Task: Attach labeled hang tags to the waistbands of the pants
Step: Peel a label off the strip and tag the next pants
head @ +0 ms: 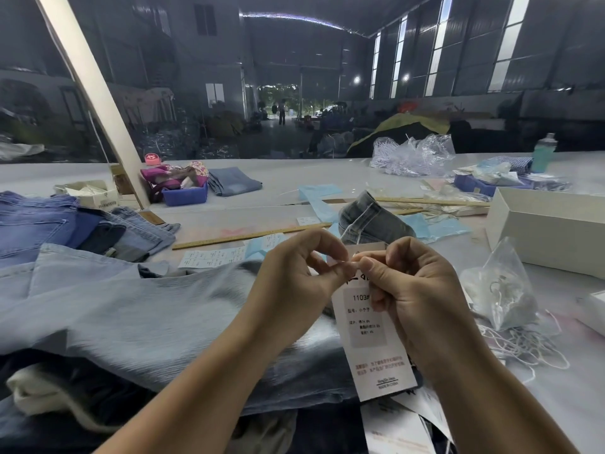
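A white hang tag (373, 339) printed with "1103#" and small text hangs upright above the table. My right hand (415, 290) holds its upper part, fingers curled, thumb and forefinger pinched at the top edge. My left hand (294, 283) meets it there and pinches the same spot, where a thin white string shows. Light blue pants (131, 316) lie spread under my left forearm. More white tags (399, 424) lie below near the front edge.
Folded jeans (49, 224) are stacked at the left, and a rolled grey pair (370, 221) lies ahead. A wooden ruler (248, 235), label sheets (212, 257), a white box (550, 224), a plastic bag (504, 290) and loose white strings (523, 345) surround my hands.
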The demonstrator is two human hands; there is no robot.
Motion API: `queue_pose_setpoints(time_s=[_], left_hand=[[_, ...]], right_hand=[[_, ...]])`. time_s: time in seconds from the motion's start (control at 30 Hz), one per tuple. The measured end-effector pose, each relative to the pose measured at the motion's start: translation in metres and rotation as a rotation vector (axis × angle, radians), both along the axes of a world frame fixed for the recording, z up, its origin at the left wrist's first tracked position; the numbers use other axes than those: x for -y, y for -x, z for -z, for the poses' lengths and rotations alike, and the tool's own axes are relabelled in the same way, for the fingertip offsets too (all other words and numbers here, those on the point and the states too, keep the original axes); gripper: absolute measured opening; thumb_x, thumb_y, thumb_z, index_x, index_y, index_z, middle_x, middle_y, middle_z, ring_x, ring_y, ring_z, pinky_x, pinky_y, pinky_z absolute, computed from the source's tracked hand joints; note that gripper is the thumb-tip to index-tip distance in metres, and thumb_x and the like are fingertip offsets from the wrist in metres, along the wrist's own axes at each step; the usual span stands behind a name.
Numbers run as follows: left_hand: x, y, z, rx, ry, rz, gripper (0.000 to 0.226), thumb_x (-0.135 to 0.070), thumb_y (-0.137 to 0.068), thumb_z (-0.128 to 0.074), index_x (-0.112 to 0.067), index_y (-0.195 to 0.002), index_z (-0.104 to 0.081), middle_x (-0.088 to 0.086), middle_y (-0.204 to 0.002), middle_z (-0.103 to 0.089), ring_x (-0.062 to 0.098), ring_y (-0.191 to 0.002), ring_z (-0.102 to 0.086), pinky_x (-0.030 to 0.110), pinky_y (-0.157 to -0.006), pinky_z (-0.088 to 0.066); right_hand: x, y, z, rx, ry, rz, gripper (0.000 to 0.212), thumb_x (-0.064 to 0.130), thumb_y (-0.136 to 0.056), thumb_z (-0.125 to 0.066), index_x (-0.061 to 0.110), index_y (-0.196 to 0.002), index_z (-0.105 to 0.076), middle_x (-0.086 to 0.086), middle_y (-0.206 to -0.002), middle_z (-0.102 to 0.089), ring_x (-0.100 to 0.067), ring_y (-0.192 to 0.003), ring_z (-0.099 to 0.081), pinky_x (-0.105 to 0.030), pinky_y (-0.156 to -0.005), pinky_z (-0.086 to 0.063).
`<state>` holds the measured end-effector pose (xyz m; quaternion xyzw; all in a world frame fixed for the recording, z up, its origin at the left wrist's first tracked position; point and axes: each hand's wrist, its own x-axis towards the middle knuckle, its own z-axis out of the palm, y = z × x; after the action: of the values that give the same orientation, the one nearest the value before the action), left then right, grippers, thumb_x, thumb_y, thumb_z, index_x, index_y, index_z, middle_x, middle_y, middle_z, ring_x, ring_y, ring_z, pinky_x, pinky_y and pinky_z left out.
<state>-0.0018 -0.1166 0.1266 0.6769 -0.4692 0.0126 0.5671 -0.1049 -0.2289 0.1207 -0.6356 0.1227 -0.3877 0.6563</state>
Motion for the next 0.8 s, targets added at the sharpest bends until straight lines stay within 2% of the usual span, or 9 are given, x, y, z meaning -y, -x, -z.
queue_pose_setpoints(time_s=[0.13, 0.23, 0.3, 0.4, 0.47, 0.53, 0.63, 0.73, 0.8], left_hand=[[-0.001, -0.004, -0.009, -0.13, -0.034, 0.126, 0.015, -0.044, -0.065, -0.078, -0.033, -0.072, -0.07, 0.016, -0.074, -0.064, 0.038, -0.066, -0.061, 0.057, -0.061, -0.052], [-0.002, -0.012, -0.015, -0.151, -0.086, 0.227, 0.015, -0.034, -0.066, -0.083, -0.031, -0.074, -0.071, 0.032, -0.082, -0.061, 0.029, -0.065, -0.05, 0.06, -0.06, -0.051], [-0.003, -0.016, -0.017, -0.123, -0.109, 0.234, 0.017, -0.02, -0.071, -0.085, -0.03, -0.074, -0.071, 0.033, -0.084, -0.061, 0.024, -0.067, -0.047, 0.047, -0.061, -0.049], [-0.002, -0.015, -0.017, -0.081, -0.113, 0.186, 0.018, -0.02, -0.073, -0.084, -0.03, -0.073, -0.069, 0.022, -0.082, -0.067, 0.021, -0.065, -0.052, 0.04, -0.06, -0.049], [-0.004, -0.014, -0.015, -0.004, -0.117, 0.096, 0.017, -0.029, -0.075, -0.082, -0.034, -0.076, -0.066, -0.004, -0.082, -0.071, 0.01, -0.07, -0.06, 0.034, -0.063, -0.055], [-0.009, -0.013, -0.01, 0.137, -0.14, -0.034, 0.02, -0.041, -0.076, -0.078, -0.039, -0.088, -0.062, -0.024, -0.092, -0.062, -0.004, -0.084, -0.057, 0.014, -0.063, -0.049], [-0.028, -0.022, -0.003, 0.237, -0.203, -0.158, 0.028, -0.048, -0.08, -0.071, -0.037, -0.102, -0.059, -0.03, -0.098, -0.05, -0.008, -0.09, -0.053, 0.005, -0.071, -0.044], [-0.051, -0.038, 0.002, 0.256, -0.457, -0.232, 0.034, -0.052, -0.081, -0.068, -0.034, -0.109, -0.059, -0.021, -0.106, -0.054, -0.002, -0.096, -0.052, 0.01, -0.076, -0.042], [-0.065, -0.044, 0.006, 0.259, -0.66, -0.203, 0.043, -0.057, -0.082, -0.066, -0.035, -0.118, -0.057, -0.017, -0.119, -0.054, 0.001, -0.105, -0.05, 0.016, -0.084, -0.041]], right_hand=[[-0.002, 0.001, -0.002, -0.045, 0.012, 0.017, 0.041, 0.005, -0.083, -0.072, 0.02, -0.061, -0.041, 0.0, -0.049, -0.054, -0.012, -0.041, -0.042, -0.028, -0.044, -0.045], [-0.004, 0.003, -0.005, -0.058, -0.016, -0.027, 0.048, 0.002, -0.085, -0.069, 0.022, -0.058, -0.036, -0.009, -0.059, -0.057, -0.012, -0.042, -0.038, -0.028, -0.045, -0.039], [-0.005, 0.002, -0.007, -0.072, -0.014, -0.038, 0.05, 0.002, -0.085, -0.068, 0.023, -0.053, -0.035, -0.014, -0.066, -0.057, -0.012, -0.044, -0.037, -0.03, -0.046, -0.038], [-0.005, 0.004, -0.008, -0.101, 0.012, -0.026, 0.05, 0.007, -0.086, -0.068, 0.023, -0.05, -0.036, -0.004, -0.052, -0.047, -0.011, -0.043, -0.038, -0.032, -0.048, -0.04], [-0.005, 0.006, -0.011, -0.147, 0.121, 0.021, 0.045, 0.016, -0.085, -0.068, 0.022, -0.051, -0.039, 0.001, -0.047, -0.048, -0.011, -0.04, -0.047, -0.03, -0.045, -0.046], [-0.006, 0.008, -0.014, -0.219, 0.322, 0.175, 0.038, 0.025, -0.084, -0.07, 0.021, -0.056, -0.045, -0.001, -0.057, -0.064, -0.013, -0.048, -0.063, -0.027, -0.045, -0.053], [0.001, 0.008, -0.014, -0.218, 0.476, 0.455, 0.028, 0.017, -0.089, -0.067, 0.02, -0.069, -0.049, 0.007, -0.08, -0.07, -0.013, -0.068, -0.068, -0.024, -0.045, -0.053], [-0.001, 0.002, -0.012, -0.269, 0.659, 0.537, 0.015, 0.012, -0.088, -0.066, 0.024, -0.088, -0.057, 0.013, -0.11, -0.062, -0.021, -0.099, -0.063, -0.036, -0.073, -0.056], [-0.01, -0.004, -0.007, -0.295, 0.869, 0.558, 0.021, 0.01, -0.081, -0.072, 0.023, -0.094, -0.061, 0.005, -0.128, -0.057, -0.024, -0.12, -0.051, -0.036, -0.096, -0.045]])
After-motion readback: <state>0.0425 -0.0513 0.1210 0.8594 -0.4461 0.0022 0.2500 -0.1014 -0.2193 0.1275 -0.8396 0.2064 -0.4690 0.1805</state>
